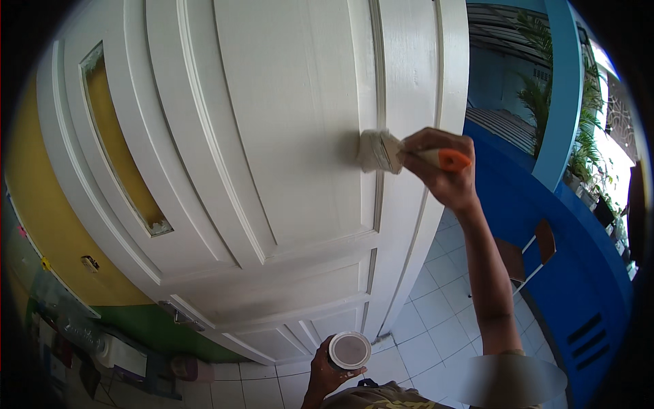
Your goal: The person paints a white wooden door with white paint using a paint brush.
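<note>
My right hand (441, 167) is closed round the handle of a paintbrush (383, 153) with an orange handle end. Its broad, paint-coated bristles touch the white panelled door (300, 123), at the raised moulding on the right side of a tall panel. Low down, near the bottom of the view, my left hand (327, 369) grips a small round paint can (349, 351). The can's top faces up with a pale rim, and its inside looks greyish. My left fingers are partly hidden behind the can.
A narrow slot in the door shows a yellow wall (126, 150) behind. A metal door handle (181, 316) juts out low on the left. To the right are a blue wall (579, 273), a chair (538, 249) and plants (586, 140). White tiles (443, 286) cover the floor.
</note>
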Demonstrator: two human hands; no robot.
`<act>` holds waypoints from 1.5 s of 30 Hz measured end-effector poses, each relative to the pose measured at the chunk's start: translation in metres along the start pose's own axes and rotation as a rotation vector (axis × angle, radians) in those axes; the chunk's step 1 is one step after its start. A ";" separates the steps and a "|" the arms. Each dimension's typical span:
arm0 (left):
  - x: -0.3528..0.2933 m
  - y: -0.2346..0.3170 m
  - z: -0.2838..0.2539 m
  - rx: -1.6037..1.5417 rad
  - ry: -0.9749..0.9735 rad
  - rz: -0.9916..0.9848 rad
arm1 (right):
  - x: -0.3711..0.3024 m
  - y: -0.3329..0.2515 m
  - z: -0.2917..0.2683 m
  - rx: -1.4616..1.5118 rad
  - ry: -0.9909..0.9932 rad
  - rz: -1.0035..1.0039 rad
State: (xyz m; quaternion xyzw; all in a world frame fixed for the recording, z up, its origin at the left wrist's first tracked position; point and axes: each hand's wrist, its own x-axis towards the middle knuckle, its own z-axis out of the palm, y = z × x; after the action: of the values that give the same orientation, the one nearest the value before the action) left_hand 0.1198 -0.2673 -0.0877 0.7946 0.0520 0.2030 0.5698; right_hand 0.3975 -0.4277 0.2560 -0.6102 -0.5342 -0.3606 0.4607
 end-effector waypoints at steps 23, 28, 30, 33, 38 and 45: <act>0.031 0.009 0.011 -0.032 -0.008 0.017 | 0.133 -0.027 -0.040 -0.265 0.132 -0.069; 0.041 0.023 0.010 -0.067 0.021 0.064 | 0.262 -0.069 -0.051 -0.321 0.427 -0.342; 0.043 0.031 0.010 -0.064 0.014 0.056 | 0.285 -0.074 -0.058 -0.524 0.529 -0.656; 0.045 0.030 0.011 -0.088 0.002 0.047 | 0.277 -0.047 -0.050 -0.634 0.407 -0.547; 0.044 0.025 0.011 -0.129 0.004 0.063 | 0.165 -0.054 -0.027 -0.614 -0.011 -0.170; 0.038 0.022 0.011 -0.274 -0.026 -0.071 | 0.258 -0.048 -0.080 -0.211 -0.018 -0.144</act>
State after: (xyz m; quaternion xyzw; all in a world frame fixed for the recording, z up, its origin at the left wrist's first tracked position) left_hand 0.1558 -0.2728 -0.0603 0.7097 0.0445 0.1776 0.6803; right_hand 0.3978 -0.4205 0.5306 -0.6186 -0.5399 -0.4413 0.3621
